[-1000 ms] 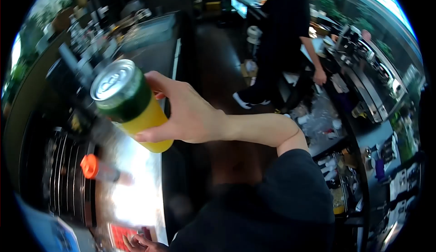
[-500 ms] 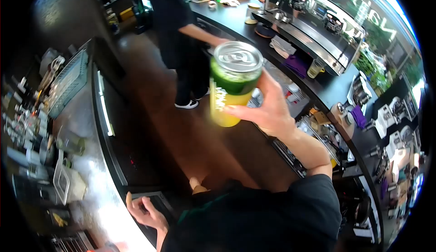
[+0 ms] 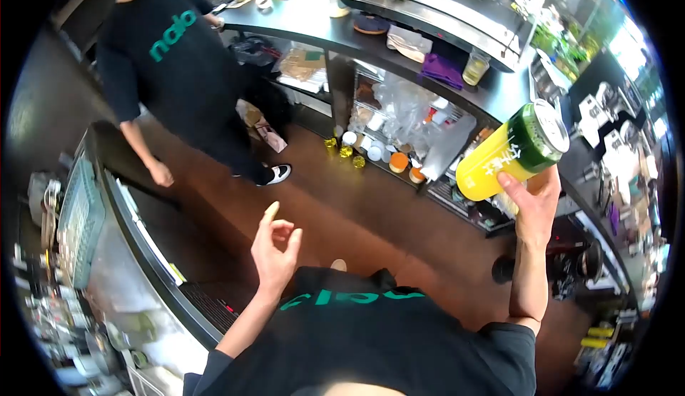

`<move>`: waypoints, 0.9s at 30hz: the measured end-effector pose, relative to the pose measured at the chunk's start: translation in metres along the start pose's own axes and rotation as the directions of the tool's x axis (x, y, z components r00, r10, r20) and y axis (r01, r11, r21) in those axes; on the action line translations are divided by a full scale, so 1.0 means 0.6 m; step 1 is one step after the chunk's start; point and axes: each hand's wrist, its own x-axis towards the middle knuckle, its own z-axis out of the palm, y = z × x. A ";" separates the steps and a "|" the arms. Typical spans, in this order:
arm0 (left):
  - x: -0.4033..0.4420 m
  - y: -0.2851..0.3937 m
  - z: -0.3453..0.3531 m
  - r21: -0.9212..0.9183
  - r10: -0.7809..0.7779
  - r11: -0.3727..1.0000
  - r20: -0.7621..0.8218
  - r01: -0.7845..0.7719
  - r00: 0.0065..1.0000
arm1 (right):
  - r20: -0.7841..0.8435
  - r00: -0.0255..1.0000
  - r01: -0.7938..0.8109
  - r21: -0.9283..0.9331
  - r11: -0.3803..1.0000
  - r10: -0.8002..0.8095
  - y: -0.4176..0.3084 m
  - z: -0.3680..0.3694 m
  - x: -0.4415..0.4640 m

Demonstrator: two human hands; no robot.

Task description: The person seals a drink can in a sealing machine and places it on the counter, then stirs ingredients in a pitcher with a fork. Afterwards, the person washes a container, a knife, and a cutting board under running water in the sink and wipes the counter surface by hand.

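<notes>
A clear drink can (image 3: 503, 155) with a yellow layer, a dark green layer and a silver lid is tilted to the right in my right hand (image 3: 536, 207). My thumb presses on its near side and white lettering runs along it; the other fingers are mostly hidden behind the can. In front of my body, my left hand (image 3: 277, 253) is raised over the floor. Its index finger points up, the other fingers are loosely curled and apart, and nothing is in it.
A co-worker (image 3: 175, 68) in a dark shirt stands at the left of the aisle. Beyond runs a dark counter (image 3: 300, 25) with a purple cloth (image 3: 442, 71), a glass pitcher (image 3: 476, 66) and an espresso machine (image 3: 442, 18). Shelves below hold plastic bags (image 3: 403, 103). A steel counter (image 3: 135, 303) borders the left.
The can has moved right in my right hand and gone from nearly upright to tilted. My left hand has risen from the left counter edge. The co-worker has turned towards me.
</notes>
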 end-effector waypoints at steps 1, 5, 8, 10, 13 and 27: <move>0.015 -0.001 0.003 0.015 0.022 1.000 0.065 -0.023 0.998 | -0.021 1.000 -0.006 -0.030 1.000 0.006 -0.004 0.002 -0.003; 0.065 -0.006 0.047 -0.043 0.071 0.997 0.370 -0.060 0.926 | -0.189 0.979 -0.104 -0.158 0.982 0.074 -0.001 -0.007 -0.041; 0.070 -0.060 0.107 -0.125 0.106 0.991 0.490 -0.051 0.865 | -0.262 0.965 -0.041 -0.156 0.987 -0.001 -0.038 -0.016 -0.057; 0.063 -0.067 0.152 -0.170 0.102 0.985 0.578 -0.002 0.810 | -0.342 0.937 -0.102 -0.057 0.993 0.076 -0.067 -0.037 -0.065; 0.059 0.022 0.168 -0.199 0.195 0.976 0.621 -0.089 0.759 | -0.451 0.879 -0.266 -0.192 0.945 0.156 -0.082 -0.079 -0.091; -0.207 0.184 0.487 -0.301 0.479 0.873 0.674 -0.384 0.562 | -0.576 0.809 -0.287 -0.206 0.936 0.121 -0.060 -0.509 -0.277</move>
